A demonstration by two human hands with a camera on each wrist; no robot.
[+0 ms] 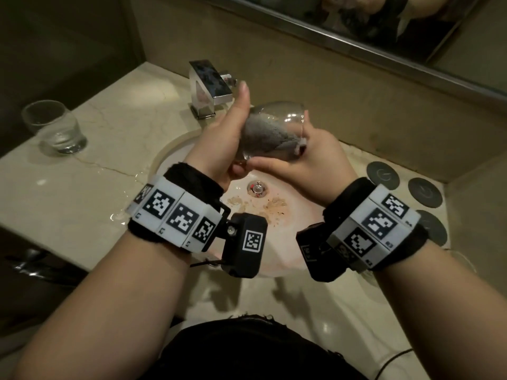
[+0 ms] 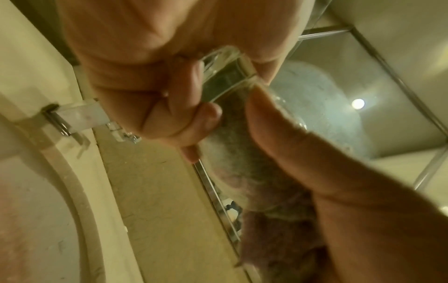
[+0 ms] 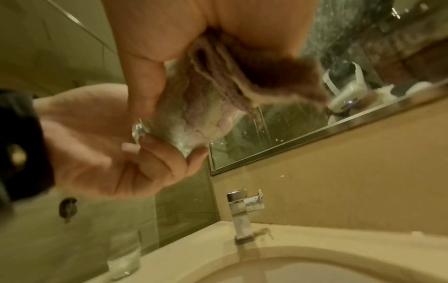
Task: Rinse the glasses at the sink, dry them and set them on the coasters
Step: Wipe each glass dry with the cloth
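Holding a glass [image 1: 277,127] tilted on its side over the sink [image 1: 277,259], left hand [image 1: 219,144] clamped around its base end, thumb sticking up. Right hand [image 1: 310,163] gripping a grey cloth [image 1: 263,135] stuffed inside the glass. Second glass [image 1: 53,127] standing upright far left on the counter [image 1: 109,138], well apart. Three dark round coasters [image 1: 424,192] lying right of the sink. Tap [image 1: 210,87] sitting at the far side.
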